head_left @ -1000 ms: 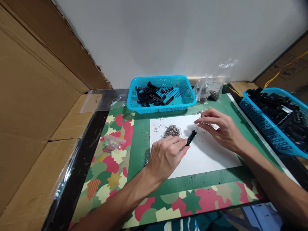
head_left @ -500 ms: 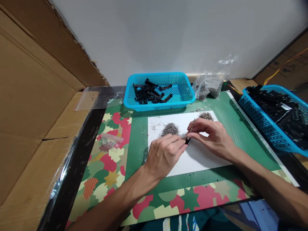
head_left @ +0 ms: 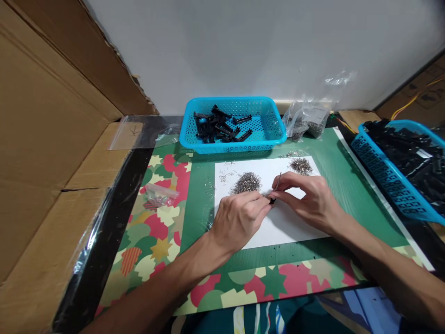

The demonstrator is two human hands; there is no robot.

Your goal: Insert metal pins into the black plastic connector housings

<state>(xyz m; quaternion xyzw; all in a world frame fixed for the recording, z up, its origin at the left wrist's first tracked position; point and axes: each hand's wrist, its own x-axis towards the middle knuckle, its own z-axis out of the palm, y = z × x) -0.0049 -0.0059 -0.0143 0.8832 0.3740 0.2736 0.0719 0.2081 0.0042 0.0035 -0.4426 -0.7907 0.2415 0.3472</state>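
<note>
Over the white sheet (head_left: 292, 230), my left hand (head_left: 238, 218) is closed with its fingertips pinched on a small black plastic part (head_left: 272, 201), mostly hidden by the fingers. My right hand (head_left: 311, 197) meets it from the other side. Between its thumb and forefinger is a thin metal tool (head_left: 278, 180), pointing upward; the frames do not show its exact kind. Just beyond my left hand lies a pile of tiny metal pieces (head_left: 247, 182). A second, smaller pile of metal pieces (head_left: 301, 165) sits behind my right hand.
A blue basket (head_left: 232, 148) holding black plastic parts stands at the back. Another blue basket (head_left: 392, 185), heaped with black parts, is at the right. Clear bags (head_left: 314, 123) stand at the back right, and a small plastic bag (head_left: 162, 195) lies left. Cardboard (head_left: 41, 139) walls the left side.
The view has shifted slightly. Both hands stay together over the sheet, and the black part is now more covered by the fingers.
</note>
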